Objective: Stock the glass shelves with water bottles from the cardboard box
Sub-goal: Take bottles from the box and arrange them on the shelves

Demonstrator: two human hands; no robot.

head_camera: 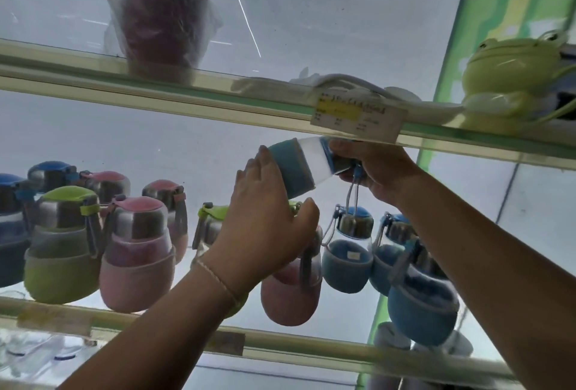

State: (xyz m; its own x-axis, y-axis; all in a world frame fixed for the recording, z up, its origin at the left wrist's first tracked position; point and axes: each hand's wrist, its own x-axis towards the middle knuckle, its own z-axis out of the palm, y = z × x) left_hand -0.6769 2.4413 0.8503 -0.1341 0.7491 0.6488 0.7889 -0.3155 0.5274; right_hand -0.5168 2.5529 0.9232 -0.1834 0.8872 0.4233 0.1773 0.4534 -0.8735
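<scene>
Right hand (pixel 377 168) grips the cap end of a blue-sleeved water bottle (pixel 299 168), tilted just under the upper glass shelf (pixel 187 93); left hand (pixel 265 227) (fingers spread, straight) steadies its base; more bottles (pixel 137 252) crowd the lower shelf (pixel 156 327).

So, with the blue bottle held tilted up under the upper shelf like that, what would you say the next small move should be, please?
Probably turn the blue bottle upright and lower it toward the glass shelf. It lies tipped, cap end in the right hand, with the left hand against its sleeve. It sits just under the upper shelf's price tag, and other blue bottles already stand below.
</scene>
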